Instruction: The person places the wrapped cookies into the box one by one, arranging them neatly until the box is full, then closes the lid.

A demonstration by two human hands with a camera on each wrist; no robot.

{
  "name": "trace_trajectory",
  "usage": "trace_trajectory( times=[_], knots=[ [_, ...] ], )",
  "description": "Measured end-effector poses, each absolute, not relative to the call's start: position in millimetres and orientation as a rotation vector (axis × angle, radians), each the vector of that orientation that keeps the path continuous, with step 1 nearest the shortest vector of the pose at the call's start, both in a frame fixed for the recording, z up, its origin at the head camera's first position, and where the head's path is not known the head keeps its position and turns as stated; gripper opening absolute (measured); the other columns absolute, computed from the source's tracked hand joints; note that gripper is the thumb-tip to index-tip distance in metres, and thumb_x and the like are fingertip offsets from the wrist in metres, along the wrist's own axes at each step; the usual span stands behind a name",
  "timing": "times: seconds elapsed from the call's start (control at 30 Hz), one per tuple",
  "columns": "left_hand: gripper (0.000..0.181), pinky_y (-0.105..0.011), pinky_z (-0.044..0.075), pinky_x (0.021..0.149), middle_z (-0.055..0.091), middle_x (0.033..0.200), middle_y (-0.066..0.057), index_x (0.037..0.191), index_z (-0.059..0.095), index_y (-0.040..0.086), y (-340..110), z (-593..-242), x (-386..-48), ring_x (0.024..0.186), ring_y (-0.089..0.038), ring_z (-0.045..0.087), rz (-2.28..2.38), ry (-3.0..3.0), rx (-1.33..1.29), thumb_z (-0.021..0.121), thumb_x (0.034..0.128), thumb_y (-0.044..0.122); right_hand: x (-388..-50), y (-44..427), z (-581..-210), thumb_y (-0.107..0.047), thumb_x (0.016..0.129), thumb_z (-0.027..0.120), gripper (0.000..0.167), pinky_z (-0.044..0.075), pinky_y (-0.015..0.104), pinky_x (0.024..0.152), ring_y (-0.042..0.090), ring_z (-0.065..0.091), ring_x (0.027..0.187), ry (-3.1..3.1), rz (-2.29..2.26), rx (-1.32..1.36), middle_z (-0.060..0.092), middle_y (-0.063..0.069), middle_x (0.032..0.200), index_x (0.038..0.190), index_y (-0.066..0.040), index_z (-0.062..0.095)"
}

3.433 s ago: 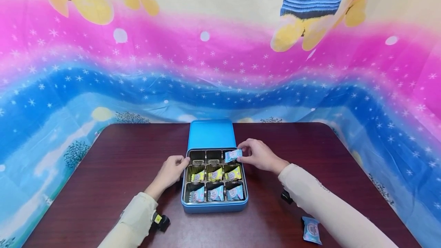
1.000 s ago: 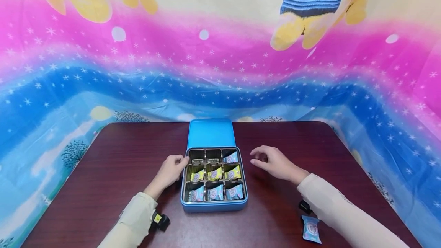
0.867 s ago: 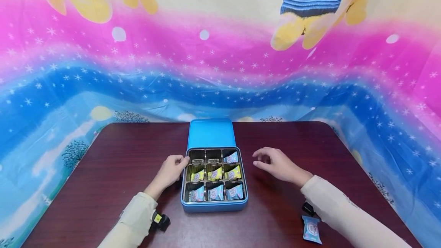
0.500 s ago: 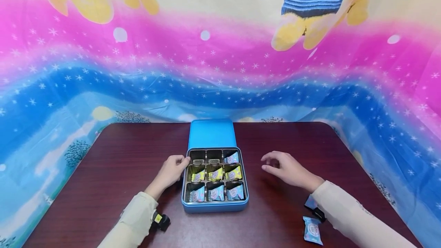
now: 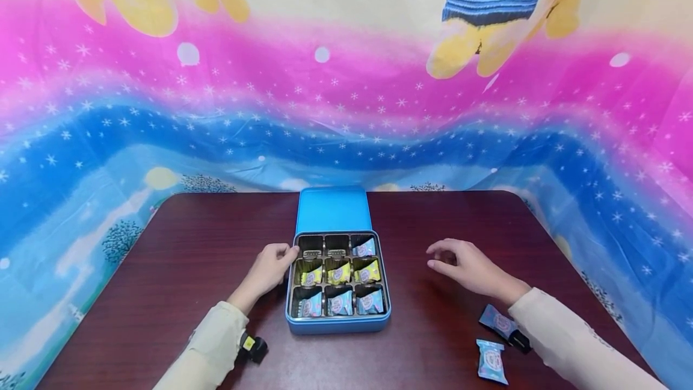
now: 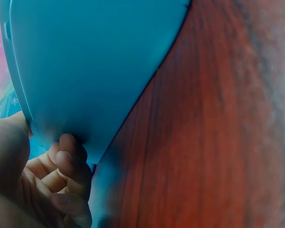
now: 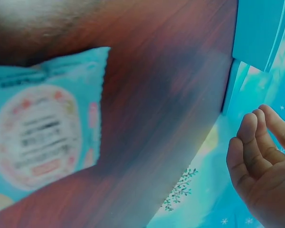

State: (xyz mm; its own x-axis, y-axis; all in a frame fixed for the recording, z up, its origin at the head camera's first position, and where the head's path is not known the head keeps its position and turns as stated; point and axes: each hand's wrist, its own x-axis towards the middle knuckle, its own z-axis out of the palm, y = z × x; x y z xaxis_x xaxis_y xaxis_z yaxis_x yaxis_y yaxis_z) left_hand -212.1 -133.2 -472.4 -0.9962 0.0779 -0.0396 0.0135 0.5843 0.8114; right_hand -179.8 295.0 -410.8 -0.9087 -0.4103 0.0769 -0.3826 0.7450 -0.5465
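A blue tin (image 5: pixel 339 326) with a compartment insert stands in the head view, its lid (image 5: pixel 332 209) tipped back. My left hand (image 5: pixel 267 266) holds its left edge, thumb at the rim and curled fingers against the side wall, as the left wrist view shows. Three yellow wrapped candies (image 5: pixel 338 272) fill the middle row. Three blue wrapped candies (image 5: pixel 340 304) lie in the front row. Another blue candy (image 5: pixel 364 248) sits in the back right compartment; the other two back compartments show bare bottoms. Right of the tin, my right hand (image 5: pixel 471 265) hovers with loosely bent fingers, holding nothing.
Two loose blue wrapped candies lie on the dark wooden table (image 5: pixel 216 221) near my right forearm: one in front (image 5: pixel 491 361) and one partly behind the black wrist camera (image 5: pixel 521 340). A patterned cloth (image 5: pixel 346 107) hangs around the table's back and sides.
Earlier my right hand held a blue candy over the back right compartment; it let go there, then drew away to the right. The left hand has stayed at the tin.
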Motion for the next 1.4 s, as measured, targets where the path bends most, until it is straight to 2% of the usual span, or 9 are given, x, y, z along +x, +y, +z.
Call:
trace_trajectory(
  times=[0.5, 0.67, 0.8, 0.93, 1.17, 1.4],
  knots=[
    [0.043, -0.030, 0.040, 0.047, 0.045, 0.048, 0.002, 0.068, 0.049, 0.013, -132, -471, -212, 0.042, -0.016, 0.047, 1.384, 2.729, 0.069, 0.054, 0.1036, 0.036, -160, 323, -413, -0.037, 0.098, 0.065, 0.037, 0.048, 0.023, 0.066, 0.000, 0.055, 0.076, 2.849, -0.777, -0.555, 0.066, -0.007, 0.095, 0.122, -0.009, 0.067],
    [0.043, -0.030, 0.040, 0.048, 0.045, 0.048, 0.002, 0.068, 0.049, 0.013, -132, -469, -212, 0.042, -0.015, 0.047, 1.380, 2.729, 0.074, 0.054, 0.1038, 0.036, -153, 333, -412, -0.040, 0.096, 0.067, 0.041, 0.051, 0.024, 0.070, 0.001, 0.059, 0.083, 2.812, -0.716, -0.496, 0.070, -0.004, 0.106, 0.124, -0.009, 0.067],
    [0.043, -0.030, 0.040, 0.048, 0.045, 0.048, 0.002, 0.068, 0.049, 0.013, -132, -469, -211, 0.042, -0.016, 0.047, 1.377, 2.728, 0.074, 0.053, 0.1039, 0.036, -148, 342, -411, -0.042, 0.095, 0.067, 0.043, 0.053, 0.027, 0.073, 0.006, 0.064, 0.091, 2.798, -0.656, -0.463, 0.071, -0.001, 0.114, 0.125, -0.010, 0.067],
    [0.043, -0.030, 0.040, 0.048, 0.044, 0.048, 0.002, 0.068, 0.049, 0.013, -132, -469, -210, 0.043, -0.016, 0.047, 1.375, 2.725, 0.065, 0.053, 0.1040, 0.036, -146, 355, -411, -0.042, 0.093, 0.070, 0.043, 0.054, 0.031, 0.073, 0.008, 0.065, 0.091, 2.795, -0.573, -0.426, 0.071, -0.001, 0.110, 0.122, -0.010, 0.068],
    [0.043, -0.030, 0.040, 0.048, 0.044, 0.048, 0.002, 0.069, 0.048, 0.013, -132, -469, -210, 0.043, -0.016, 0.047, 1.379, 2.722, 0.051, 0.053, 0.1040, 0.037, -142, 374, -413, -0.046, 0.085, 0.077, 0.039, 0.047, 0.030, 0.065, 0.002, 0.055, 0.074, 2.774, -0.392, -0.345, 0.066, -0.005, 0.090, 0.107, -0.015, 0.070],
    [0.042, -0.030, 0.040, 0.048, 0.044, 0.049, 0.002, 0.069, 0.048, 0.013, -131, -471, -211, 0.043, -0.016, 0.047, 1.382, 2.729, 0.053, 0.053, 0.1040, 0.036, -139, 381, -412, -0.046, 0.075, 0.086, 0.044, 0.039, 0.033, 0.062, 0.011, 0.050, 0.072, 2.671, -0.375, -0.281, 0.059, -0.001, 0.087, 0.099, -0.018, 0.062]
  ],
)
